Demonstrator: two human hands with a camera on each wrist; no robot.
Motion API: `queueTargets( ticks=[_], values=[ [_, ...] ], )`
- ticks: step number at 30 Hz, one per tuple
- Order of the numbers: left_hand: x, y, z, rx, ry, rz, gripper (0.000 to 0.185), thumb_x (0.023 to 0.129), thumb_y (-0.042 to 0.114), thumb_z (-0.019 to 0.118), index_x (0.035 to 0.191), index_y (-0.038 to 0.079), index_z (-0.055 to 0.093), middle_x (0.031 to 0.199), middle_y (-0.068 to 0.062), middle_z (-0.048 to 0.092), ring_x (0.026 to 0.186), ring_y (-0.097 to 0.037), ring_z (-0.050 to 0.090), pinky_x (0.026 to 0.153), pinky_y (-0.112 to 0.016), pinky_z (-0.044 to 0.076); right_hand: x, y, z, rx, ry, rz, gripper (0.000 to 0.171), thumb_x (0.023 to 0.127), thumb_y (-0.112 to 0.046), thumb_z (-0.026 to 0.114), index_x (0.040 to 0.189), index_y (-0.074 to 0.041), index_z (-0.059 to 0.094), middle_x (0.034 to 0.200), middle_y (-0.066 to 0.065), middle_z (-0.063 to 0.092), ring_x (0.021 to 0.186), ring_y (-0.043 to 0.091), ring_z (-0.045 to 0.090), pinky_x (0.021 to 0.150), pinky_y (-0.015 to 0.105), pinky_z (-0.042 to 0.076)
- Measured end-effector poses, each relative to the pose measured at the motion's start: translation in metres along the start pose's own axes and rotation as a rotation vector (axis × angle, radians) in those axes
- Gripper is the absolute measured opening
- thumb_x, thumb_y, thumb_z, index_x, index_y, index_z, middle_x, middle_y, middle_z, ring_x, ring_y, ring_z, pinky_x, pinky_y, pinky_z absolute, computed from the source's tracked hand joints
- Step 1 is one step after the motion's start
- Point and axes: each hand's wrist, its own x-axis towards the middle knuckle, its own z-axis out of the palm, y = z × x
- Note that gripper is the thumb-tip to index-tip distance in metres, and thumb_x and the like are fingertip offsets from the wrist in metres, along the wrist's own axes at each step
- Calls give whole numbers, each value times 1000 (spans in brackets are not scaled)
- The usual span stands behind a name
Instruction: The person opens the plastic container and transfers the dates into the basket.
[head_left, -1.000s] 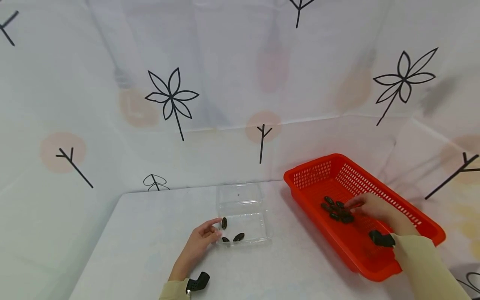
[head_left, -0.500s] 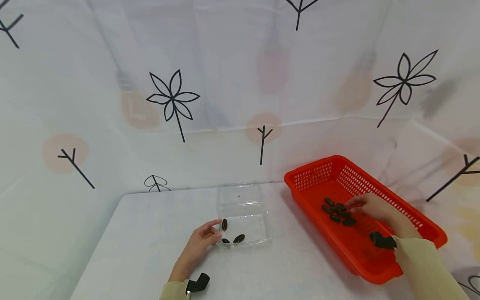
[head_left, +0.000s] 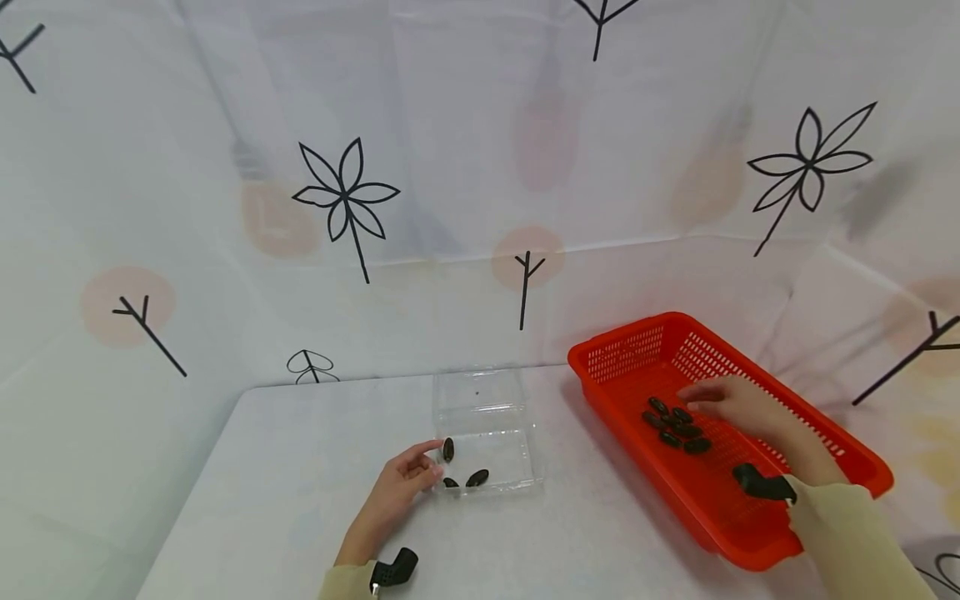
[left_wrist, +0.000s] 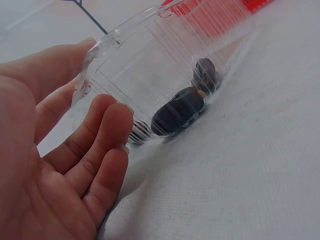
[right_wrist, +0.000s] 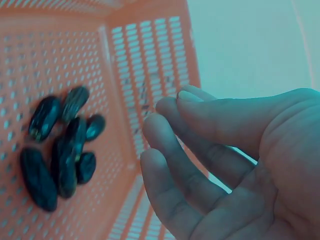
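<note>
My left hand [head_left: 397, 487] touches the left side of a clear plastic clamshell box [head_left: 495, 458] with its fingertips. The lid stands open towards the back. Inside lie 3 dark, oval fruits that look like dates; one date [head_left: 447, 449] is by the left wall, another date [head_left: 477, 477] by the front wall. In the left wrist view, dates [left_wrist: 178, 111] show through the plastic. My right hand [head_left: 738, 404] hovers inside the red basket [head_left: 750, 533], just right of a pile of several dates [head_left: 678, 427]. Nothing shows between its thumb and loosely bent fingers [right_wrist: 165, 135].
A white cloth covers the table [head_left: 300, 475], and a white patterned sheet [head_left: 450, 167] hangs behind it. The basket stands at a slant on the right, its perforated walls rising around the right hand.
My right hand has lifted slightly away from the pile of dates, and its fingertips are now apart from them. The left hand stays at the box.
</note>
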Motion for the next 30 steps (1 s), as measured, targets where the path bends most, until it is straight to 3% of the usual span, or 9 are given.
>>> queueTargets(
  ticks=[10, 20, 27, 30],
  values=[
    [1, 2, 0, 1, 3, -2, 47, 93, 7, 70, 137, -1, 56, 94, -6, 58, 77, -9, 58, 72, -22, 48, 6, -40, 12, 8, 40, -145, 25, 95, -12, 68, 117, -1, 71, 111, 10, 70, 98, 17, 65, 79, 27, 53],
    [3, 0, -1, -1, -15, 6, 48, 94, 5, 68, 139, -3, 53, 94, -4, 59, 78, -9, 59, 73, -24, 49, 18, -78, 35, -14, 46, -156, 21, 94, -12, 70, 114, -11, 74, 105, 0, 70, 90, 22, 59, 74, 29, 52],
    [2, 2, -2, 6, -13, 3, 49, 93, 5, 68, 139, -2, 53, 94, -5, 59, 77, -9, 58, 72, -23, 48, 31, -102, 54, -5, 19, -138, 23, 92, -10, 70, 113, -20, 74, 108, -1, 70, 101, 23, 59, 81, 36, 52],
    [2, 2, -2, 3, -19, -2, 49, 94, 5, 68, 140, -2, 53, 94, -5, 59, 77, -9, 58, 72, -23, 48, 39, -111, 64, 7, -5, -128, 23, 91, -8, 70, 112, -17, 75, 108, 0, 70, 102, 25, 59, 82, 37, 51]
  ],
)
